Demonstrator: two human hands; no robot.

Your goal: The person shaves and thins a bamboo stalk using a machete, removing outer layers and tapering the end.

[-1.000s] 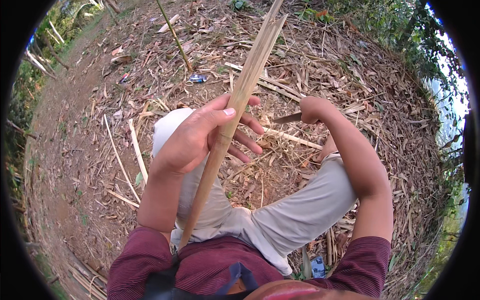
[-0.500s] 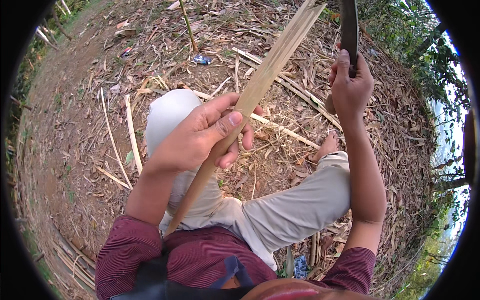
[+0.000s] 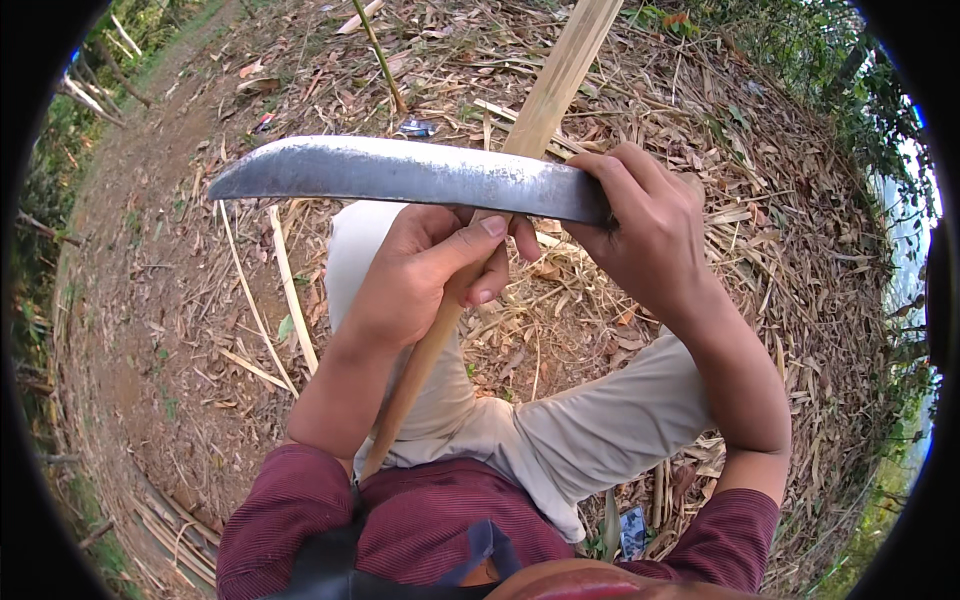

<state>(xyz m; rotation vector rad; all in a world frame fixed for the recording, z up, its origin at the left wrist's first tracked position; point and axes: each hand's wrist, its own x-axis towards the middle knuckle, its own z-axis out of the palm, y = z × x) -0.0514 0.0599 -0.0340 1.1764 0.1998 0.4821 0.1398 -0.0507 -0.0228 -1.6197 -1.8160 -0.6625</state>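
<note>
My left hand (image 3: 425, 265) is closed around a long, pale bamboo strip (image 3: 560, 95). The strip slants from my waist up and away to the right, its far part split and lighter. In my right hand (image 3: 650, 215) is a machete (image 3: 400, 175), its broad steel blade level and pointing left. The blade lies across the strip just beyond my left thumb and hides a piece of it. Whether the edge bites into the bamboo I cannot tell. The machete's handle is covered by my right fingers.
Thin bamboo slats (image 3: 290, 285) lie on the leaf-strewn ground to the left. Shavings (image 3: 550, 310) are scattered between my legs. A thin green stem (image 3: 385, 65) stands ahead, near a blue wrapper (image 3: 417, 128). Bundled strips (image 3: 170, 525) lie at the lower left.
My right hand has swung the machete down and inward, from upright at the right to lying across the strip. My left hand keeps its hold on the bamboo strip.
</note>
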